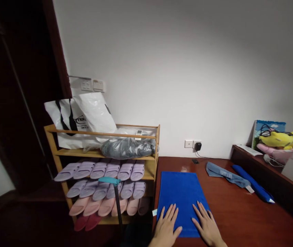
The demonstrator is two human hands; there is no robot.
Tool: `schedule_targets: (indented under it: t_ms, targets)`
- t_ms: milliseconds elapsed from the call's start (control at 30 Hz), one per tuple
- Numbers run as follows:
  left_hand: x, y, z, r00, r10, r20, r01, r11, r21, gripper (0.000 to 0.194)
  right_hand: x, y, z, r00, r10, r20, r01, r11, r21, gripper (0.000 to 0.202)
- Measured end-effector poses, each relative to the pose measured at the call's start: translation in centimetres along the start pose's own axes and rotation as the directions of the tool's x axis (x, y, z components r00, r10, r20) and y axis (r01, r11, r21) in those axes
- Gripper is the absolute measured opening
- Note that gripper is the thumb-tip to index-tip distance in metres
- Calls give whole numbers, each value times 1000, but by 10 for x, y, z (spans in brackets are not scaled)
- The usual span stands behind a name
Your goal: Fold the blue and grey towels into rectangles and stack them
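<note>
A bright blue towel (181, 192) lies spread out flat on the reddish-brown wooden desk (228, 202), with a small pale tag at its left edge. My left hand (166, 226) rests on the towel's lower left part, fingers spread. On the lower right part lies my right hand (206, 223), palm down and fingers apart. Neither hand grips anything. Further right on the desk are a folded grey-blue towel (227, 175) with white lettering and a rolled blue towel (253, 183).
Left of the desk stands a wooden shoe rack (105, 154) with several slippers (107, 171) and white bags (95, 116) on top. A teal-topped handle (109, 180) rises before it. A black plug (198, 146) sits in the wall. A yellow plush toy (280, 140) lies on the raised ledge.
</note>
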State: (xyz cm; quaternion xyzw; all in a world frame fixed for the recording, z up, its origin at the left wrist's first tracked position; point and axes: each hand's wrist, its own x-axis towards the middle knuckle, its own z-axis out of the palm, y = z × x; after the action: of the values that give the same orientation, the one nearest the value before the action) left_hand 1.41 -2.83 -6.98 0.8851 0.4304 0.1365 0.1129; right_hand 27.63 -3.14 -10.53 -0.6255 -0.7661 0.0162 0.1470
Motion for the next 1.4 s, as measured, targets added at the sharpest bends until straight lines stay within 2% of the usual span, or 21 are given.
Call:
schedule_targets:
  t_ms: [100, 233, 333, 467, 867, 1400]
  targets:
    - [8, -6, -6, 998, -49, 26, 49, 999, -11, 67, 14, -8, -3, 999, 30, -37, -32, 997, -67, 62]
    - [4, -8, -1, 985, -169, 21, 169, 986, 0, 70, 7, -27, 1, 987, 133, -93, -141, 986, -84, 64]
    - [-2, -7, 4, 988, -154, 10, 154, 988, 13, 66, -7, -34, 7, 979, 197, -47, -199, 978, -58, 66]
    - [4, -11, 6, 991, -129, -20, 129, 991, 36, 63, -7, -30, 12, 984, 180, -10, -181, 983, -42, 66]
    - [59, -60, -6, 984, -175, -24, 176, 977, 118, 65, 71, -21, 24, 987, 159, -9, -159, 987, -36, 68]
    - [108, -110, -4, 982, -179, -61, 186, 971, 153, 63, 138, -10, 43, 990, 140, -29, -140, 990, -28, 66]
